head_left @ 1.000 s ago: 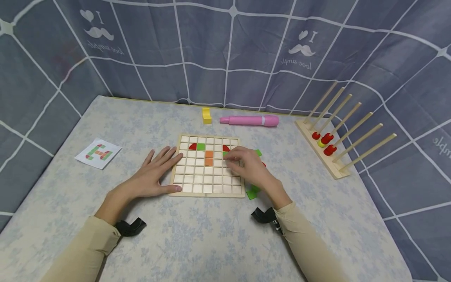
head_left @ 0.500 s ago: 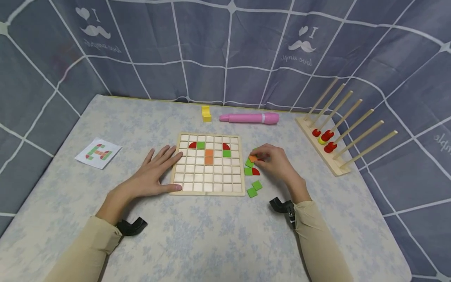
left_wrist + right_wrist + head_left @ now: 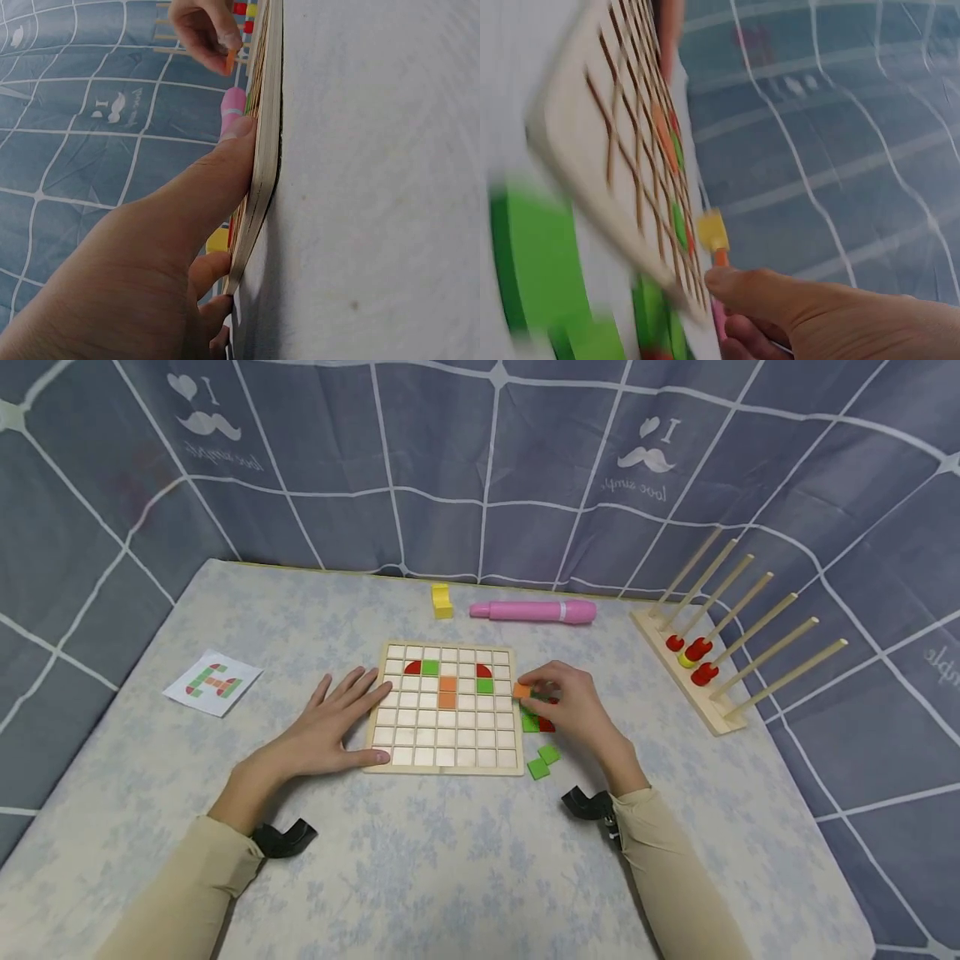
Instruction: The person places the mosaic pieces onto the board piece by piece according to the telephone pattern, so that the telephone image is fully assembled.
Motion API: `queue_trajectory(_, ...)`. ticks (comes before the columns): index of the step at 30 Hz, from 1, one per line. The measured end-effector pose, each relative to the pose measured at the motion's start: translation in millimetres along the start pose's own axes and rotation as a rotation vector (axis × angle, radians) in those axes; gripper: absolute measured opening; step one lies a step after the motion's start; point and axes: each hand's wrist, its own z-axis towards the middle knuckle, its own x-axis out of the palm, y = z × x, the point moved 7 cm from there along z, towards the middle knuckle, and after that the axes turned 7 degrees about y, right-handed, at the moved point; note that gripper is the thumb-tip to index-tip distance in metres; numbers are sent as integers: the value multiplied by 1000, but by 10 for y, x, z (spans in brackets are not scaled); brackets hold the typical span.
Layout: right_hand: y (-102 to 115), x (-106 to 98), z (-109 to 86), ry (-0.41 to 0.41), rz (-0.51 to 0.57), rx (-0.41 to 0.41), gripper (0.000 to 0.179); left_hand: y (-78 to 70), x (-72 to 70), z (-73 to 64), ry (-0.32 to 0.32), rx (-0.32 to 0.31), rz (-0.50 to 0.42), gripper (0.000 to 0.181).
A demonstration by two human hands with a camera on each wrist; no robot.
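Note:
A wooden grid board lies flat on the table, holding two orange squares, a green square beside a red quarter-round tile, and another red-and-green pair at its right. My left hand rests spread on the board's left edge, thumb at the near corner. Just off the board's right edge, my right hand pinches an orange square tile between thumb and fingers; the left wrist view shows this orange tile too. Under the right hand lie green and red tiles, partly hidden.
Two green squares lie right of the board. A patterned card is at the left. At the back are a yellow block and a pink pen-shaped thing. A wooden peg rack with red and yellow beads stands right.
My right hand moved off the board to the loose tiles, leaving a green square under the right red tile. It picked up an orange tile and shifted left toward the board. The left hand stayed.

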Motion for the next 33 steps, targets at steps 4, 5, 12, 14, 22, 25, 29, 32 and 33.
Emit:
queue_trajectory(4,231,207,106,51,22,-62,26,11,-8,3,3,-5,6,104)
queue_trajectory(5,271,265,132,64,27,-72,25,19,0,3,3,-8,6,103)
queue_trajectory(12,478,575,216,111,47,-99,26,46,30,-15,10,-21,4,104)
queue_trajectory(14,507,633,210,99,46,-106,24,40,25,-17,10,-17,3,103)
queue_trajectory(22,602,738,195,10,65,-195,15,50,-14,-38,7,-29,20,103)
queue_trajectory(25,605,736,185,-8,100,-195,15,45,-11,-39,12,-32,18,103)
queue_trajectory(29,593,781,162,18,124,-186,19,21,-1,-15,21,-26,12,103)
queue_trajectory(32,606,834,158,48,111,-191,18,14,-2,-7,27,-30,13,103)
queue_trajectory(33,613,847,157,51,111,-194,17,13,-3,-6,29,-32,15,103)
